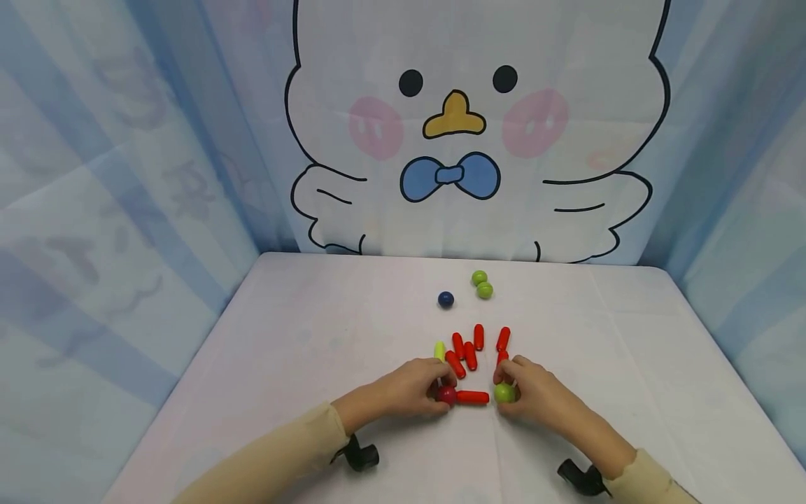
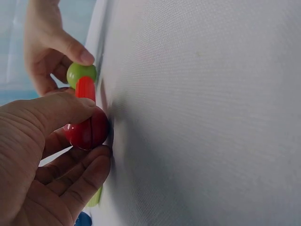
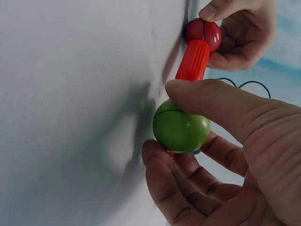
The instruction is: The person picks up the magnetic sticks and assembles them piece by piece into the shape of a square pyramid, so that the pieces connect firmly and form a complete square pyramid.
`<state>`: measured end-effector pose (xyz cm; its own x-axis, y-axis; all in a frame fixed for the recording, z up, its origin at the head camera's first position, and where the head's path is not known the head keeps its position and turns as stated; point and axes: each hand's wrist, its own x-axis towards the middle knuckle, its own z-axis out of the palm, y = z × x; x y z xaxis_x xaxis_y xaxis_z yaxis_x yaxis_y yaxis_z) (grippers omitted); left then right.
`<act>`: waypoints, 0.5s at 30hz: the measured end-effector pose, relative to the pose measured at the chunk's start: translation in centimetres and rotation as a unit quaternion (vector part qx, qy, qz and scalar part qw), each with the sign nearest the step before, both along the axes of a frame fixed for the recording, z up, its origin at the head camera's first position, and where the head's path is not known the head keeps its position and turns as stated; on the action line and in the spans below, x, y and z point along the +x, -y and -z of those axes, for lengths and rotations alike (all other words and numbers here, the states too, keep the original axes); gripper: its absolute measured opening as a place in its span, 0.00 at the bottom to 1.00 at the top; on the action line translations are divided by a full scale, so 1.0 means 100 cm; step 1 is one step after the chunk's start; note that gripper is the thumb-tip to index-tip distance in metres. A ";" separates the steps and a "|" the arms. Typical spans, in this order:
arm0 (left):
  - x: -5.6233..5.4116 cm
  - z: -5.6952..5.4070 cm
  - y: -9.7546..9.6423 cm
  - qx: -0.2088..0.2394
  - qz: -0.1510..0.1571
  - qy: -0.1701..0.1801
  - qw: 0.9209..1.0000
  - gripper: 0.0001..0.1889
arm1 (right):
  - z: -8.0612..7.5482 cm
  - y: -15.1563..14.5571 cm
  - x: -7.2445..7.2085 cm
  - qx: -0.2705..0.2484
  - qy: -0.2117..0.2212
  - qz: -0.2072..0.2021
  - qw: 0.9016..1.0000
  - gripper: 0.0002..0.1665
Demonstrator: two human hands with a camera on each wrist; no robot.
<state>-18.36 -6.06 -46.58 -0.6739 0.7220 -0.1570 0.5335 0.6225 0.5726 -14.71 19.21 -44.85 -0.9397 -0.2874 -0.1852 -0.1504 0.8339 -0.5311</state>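
On the counter (image 1: pixel 315 336), my left grip (image 1: pixel 411 386) pinches the red ball (image 1: pixel 446 396), which I judge joined to the red rod (image 1: pixel 474 397) at three o'clock. My right grip (image 1: pixel 540 393) pinches the green ball (image 1: pixel 504 393), apparently unattached.

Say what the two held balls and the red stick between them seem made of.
Red ball: probably plastic, glossy, with bright highlights and a thin seam-like line. Green ball: shiny, with soft highlights, perhaps plastic; painted wood remains possible. Red stick: slightly shiny, likely moulded plastic, given its regular lengthwise ridges.
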 end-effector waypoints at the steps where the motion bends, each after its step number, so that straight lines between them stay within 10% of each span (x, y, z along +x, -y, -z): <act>1: 0.000 0.000 0.000 -0.001 0.000 -0.001 1.000 0.18 | 0.000 0.001 0.001 -0.005 0.003 -0.001 1.000 0.23; 15: -0.001 -0.002 -0.007 -0.024 0.008 -0.033 0.999 0.17 | 0.001 0.001 0.004 -0.028 0.015 0.009 0.999 0.26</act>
